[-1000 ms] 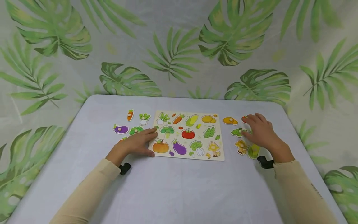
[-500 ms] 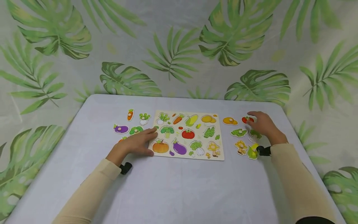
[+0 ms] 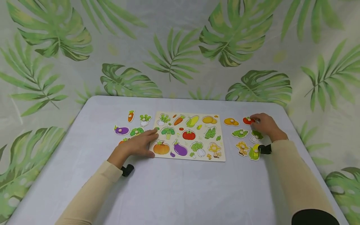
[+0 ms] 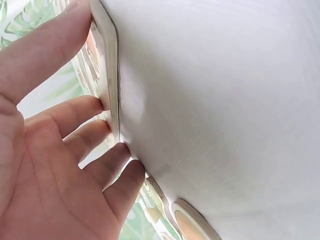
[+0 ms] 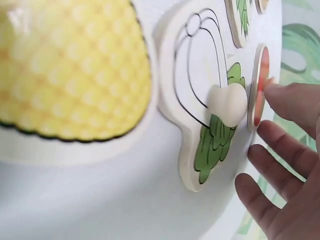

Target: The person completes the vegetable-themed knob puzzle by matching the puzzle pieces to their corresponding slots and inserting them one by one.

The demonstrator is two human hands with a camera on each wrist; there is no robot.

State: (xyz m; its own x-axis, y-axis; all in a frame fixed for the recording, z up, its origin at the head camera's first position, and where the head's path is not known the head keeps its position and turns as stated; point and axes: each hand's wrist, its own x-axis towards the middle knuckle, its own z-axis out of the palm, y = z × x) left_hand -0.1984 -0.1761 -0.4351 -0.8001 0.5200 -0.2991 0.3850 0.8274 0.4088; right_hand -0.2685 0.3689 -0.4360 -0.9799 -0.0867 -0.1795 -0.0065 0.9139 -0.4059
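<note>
My left hand (image 3: pixel 137 144) rests at the left edge of a wooden vegetable puzzle board (image 3: pixel 200 134); its fingers are spread along that edge, fingertips on the rim in the left wrist view. At the right of the table, my right hand (image 3: pixel 265 126) pinches at the knob of a red tomato puzzle piece (image 3: pixel 247 121), which lies on the cloth. In the right wrist view the thumb (image 5: pixel 287 97) is at the tomato piece's face and the index finger is mostly hidden. Nearest to this hand lie a bok choy piece (image 5: pixel 200 155) and a corn piece (image 5: pixel 75 75).
Right of the board also lie a potato piece (image 3: pixel 231 122), a green pod-like piece (image 3: pixel 240 133) and a mushroom piece (image 3: pixel 242 148). On the left are carrot (image 3: pixel 131 116), radish (image 3: pixel 145 119), eggplant (image 3: pixel 121 130) and broccoli (image 3: pixel 136 131) pieces, plus an orange one partly hidden by the left hand.
My right hand has moved back over the pieces to the tomato piece, and its fingers have closed in at the knob. The left hand stays at the board's edge.
</note>
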